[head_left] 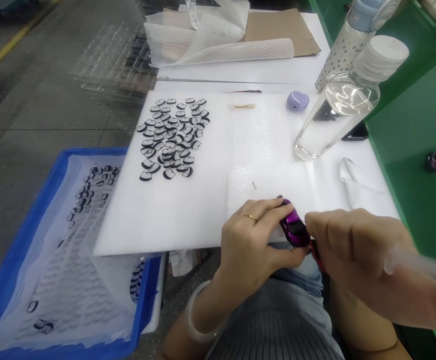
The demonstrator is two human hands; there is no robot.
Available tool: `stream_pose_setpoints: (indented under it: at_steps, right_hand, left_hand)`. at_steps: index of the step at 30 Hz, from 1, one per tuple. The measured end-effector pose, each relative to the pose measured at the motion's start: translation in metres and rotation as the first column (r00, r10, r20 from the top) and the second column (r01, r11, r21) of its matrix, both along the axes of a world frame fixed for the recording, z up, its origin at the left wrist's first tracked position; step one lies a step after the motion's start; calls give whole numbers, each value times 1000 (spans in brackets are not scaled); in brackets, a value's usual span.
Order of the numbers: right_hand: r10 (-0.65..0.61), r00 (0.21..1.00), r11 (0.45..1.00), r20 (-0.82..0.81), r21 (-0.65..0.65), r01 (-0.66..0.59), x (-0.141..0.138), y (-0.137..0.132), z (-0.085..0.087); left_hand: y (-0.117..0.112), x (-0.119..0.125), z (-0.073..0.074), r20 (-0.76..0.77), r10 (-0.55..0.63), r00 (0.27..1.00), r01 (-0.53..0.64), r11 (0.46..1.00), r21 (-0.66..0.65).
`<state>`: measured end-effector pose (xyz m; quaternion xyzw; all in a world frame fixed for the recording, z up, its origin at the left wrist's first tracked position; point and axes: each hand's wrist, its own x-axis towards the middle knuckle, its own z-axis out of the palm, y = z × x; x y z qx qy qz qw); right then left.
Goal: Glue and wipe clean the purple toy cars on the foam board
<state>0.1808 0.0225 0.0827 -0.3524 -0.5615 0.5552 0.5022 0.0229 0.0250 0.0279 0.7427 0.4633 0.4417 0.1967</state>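
Note:
Near the table's front edge, my left hand (253, 240) grips a small glossy purple and black rounded piece (295, 226) between thumb and fingers. Close on its right is my right hand (356, 245), fingers curled into a fist. A red and black bit (316, 254) shows beneath that fist; the rest of what it holds is hidden. Many small dark curved pieces (169, 155) lie scattered on the white foam sheet (165, 215) to the left. One tiny dark sliver (254, 185) rests just beyond my left hand.
A clear liquid-filled bottle (338, 110), a dotted bottle (340, 52) and a lilac case (298, 100) stand at the right. Thin sticks (243, 106) lie at the back, before foam sheets (221, 50) and cardboard (278, 27). A blue tray (55, 175) with more dark pieces sits lower left.

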Motion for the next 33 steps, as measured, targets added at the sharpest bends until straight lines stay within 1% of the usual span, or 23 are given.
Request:
stream_pose_setpoints:
  at_steps: [5,7,10,12,13,14,15,16,17,18,19,20,21,22,23,24,25,26,27,29,30,31,33]
  right_hand:
    - [-93,995,994,42,-51,95,-8,-14,7]
    - [-111,988,993,108,-24,114,-6,-11,7]
    - [-160,974,984,160,102,145,0,16,-2]
    - [-210,969,967,128,171,187,2,39,-11]
    - [-260,959,951,114,200,234,2,46,-14]
    - [-343,934,918,101,248,311,1,51,-16]
    - [-471,879,840,65,336,425,-1,50,-16]
    - [-614,789,710,16,448,543,-4,47,-14]
    - [-725,689,563,-17,562,606,-8,41,-11]
    - [-788,616,460,-5,661,593,-12,35,-8]
    - [-803,590,450,82,733,510,-17,30,-4]
    - [-764,597,533,243,760,372,-23,29,-1]
    - [-660,606,665,443,719,199,-28,31,0]
    - [-521,593,779,614,627,36,-34,37,1]
    - [-408,566,837,716,541,-82,-39,43,1]
    - [-348,548,855,761,497,-147,-43,50,2]
    - [-334,548,852,767,494,-172,-44,54,3]
    - [-354,564,840,746,519,-159,-44,54,5]
    - [-396,589,817,704,563,-124,-41,50,9]
    - [-507,620,767,599,641,8,-29,29,17]
    - [-543,610,760,578,647,64,-21,15,20]
    - [-575,580,771,577,620,147,-14,1,22]
    - [-601,537,779,592,584,228,-1,-22,17]
  left_hand:
    - [0,3,0,-6,8,1000,-8,1000,-18]
    - [0,2,1,-11,9,1000,-9,1000,-21]
    - [-1,1,-1,-17,-1,1000,1,1000,-7]
    - [-2,1,-3,-12,2,1000,-2,1000,4]
    - [-2,0,-4,-8,6,1000,-6,1000,12]
    - [-2,0,-4,-7,8,1000,-8,1000,19]
    - [-2,0,-5,-8,8,1000,-8,1000,26]
    - [-2,0,-5,-12,2,1000,-2,999,34]
    - [-2,-1,-5,-18,-8,1000,8,999,40]
    - [-2,-1,-5,-26,-17,1000,18,999,42]
    - [-2,-1,-5,-34,-23,999,24,999,44]
    - [-2,-2,-5,-41,-22,999,24,998,51]
    - [-2,-2,-5,-47,-11,999,14,998,60]
    - [-3,-2,-5,-52,8,999,-5,998,68]
    - [-3,-2,-6,-58,32,998,-28,997,75]
    - [-3,-1,-6,-61,55,997,-50,996,79]
    - [-4,-1,-7,-60,72,996,-67,995,80]
    - [-4,-1,-8,-56,77,995,-73,995,73]
    - [-4,-1,-8,-51,69,996,-66,996,63]
    - [-4,-1,-8,-32,30,999,-28,999,44]
    - [-4,-2,-8,-21,11,1000,-10,999,35]
    - [-3,-2,-7,-12,-4,1000,4,1000,27]
    - [-3,-3,-7,2,-13,1000,13,1000,18]
